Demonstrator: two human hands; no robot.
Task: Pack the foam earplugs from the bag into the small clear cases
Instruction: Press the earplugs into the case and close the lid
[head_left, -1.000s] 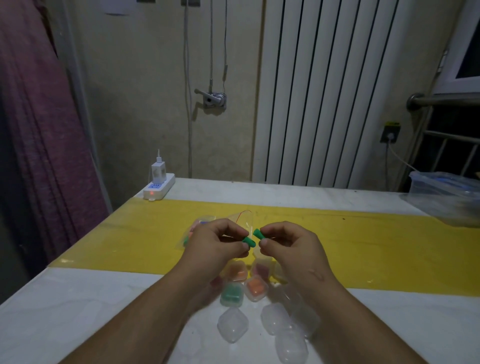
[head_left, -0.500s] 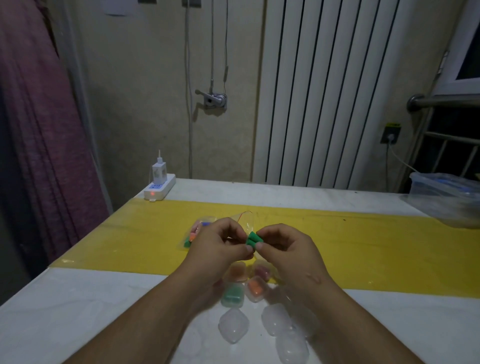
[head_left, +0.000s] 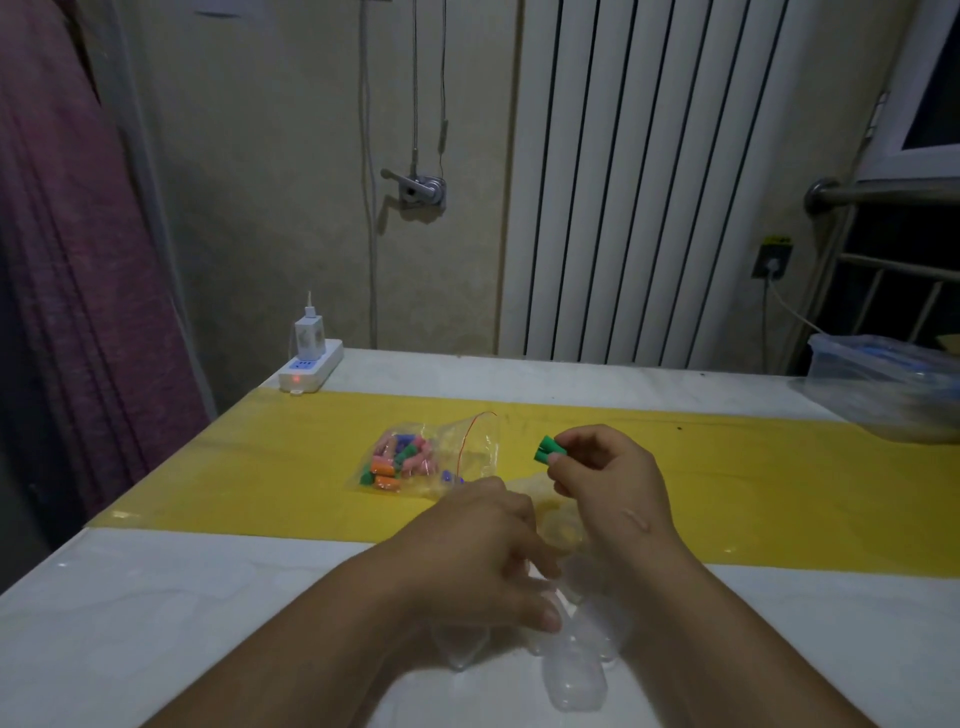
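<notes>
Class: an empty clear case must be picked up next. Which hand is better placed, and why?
Probably left: the left hand lies right over the clear cases, while the right hand is lifted, busy pinching green earplugs.

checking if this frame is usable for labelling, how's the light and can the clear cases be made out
Head view: dim, flat light; wide-angle bowing toward the edges; left hand slightly smeared; green earplugs and bag read clearly; clear cases nearly vanish against the pale table.
</notes>
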